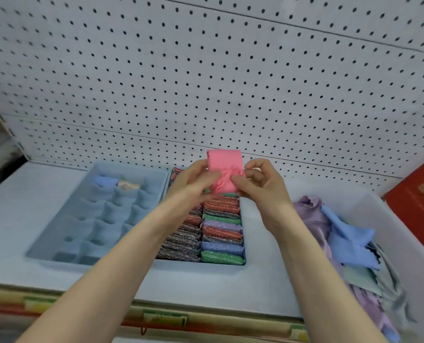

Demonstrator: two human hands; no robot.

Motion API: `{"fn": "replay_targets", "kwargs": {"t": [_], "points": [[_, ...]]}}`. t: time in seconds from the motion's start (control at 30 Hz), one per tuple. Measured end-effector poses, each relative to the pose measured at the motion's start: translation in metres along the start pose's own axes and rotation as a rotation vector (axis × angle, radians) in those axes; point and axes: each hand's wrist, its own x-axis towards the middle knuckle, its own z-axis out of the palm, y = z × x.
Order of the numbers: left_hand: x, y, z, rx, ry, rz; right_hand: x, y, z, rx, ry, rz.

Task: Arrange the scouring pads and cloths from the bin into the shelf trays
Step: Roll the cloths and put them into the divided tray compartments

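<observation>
Both hands [230, 184] pinch pink cloth [225, 169], long axis upright.

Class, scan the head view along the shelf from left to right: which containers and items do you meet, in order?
Divided blue tray → tray of scouring pads → white bin of loose cloths → red box.

A white pegboard [206, 70] fills the wall behind and above the fingers. A red box [419, 201] with gold print stands far right of them. Below, coloured price labels [165, 319] line the shelf edge [131, 285].
</observation>
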Motion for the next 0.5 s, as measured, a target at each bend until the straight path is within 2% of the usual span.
{"fn": "replay_targets", "kwargs": {"t": [0.1, 0.17, 0.3, 0.4, 0.5], "points": [[-0.005, 0.001, -0.030, 0.208, 0.079, 0.059, -0.002, 0.007, 0.034, 0.015, 0.014, 0.040], [-0.008, 0.002, -0.058, 0.213, 0.136, 0.066, -0.003, 0.014, 0.057, 0.016, -0.041, 0.121], [-0.018, 0.008, -0.124, 0.168, 0.027, 0.047, -0.001, 0.026, 0.103, 0.211, -0.232, 0.256], [-0.026, 0.007, -0.167, 0.119, -0.030, 0.028, -0.004, 0.040, 0.139, 0.214, -0.211, 0.178], [-0.029, 0.004, -0.197, 0.019, -0.008, -0.122, -0.010, 0.054, 0.173, 0.026, -0.131, 0.005]]}}
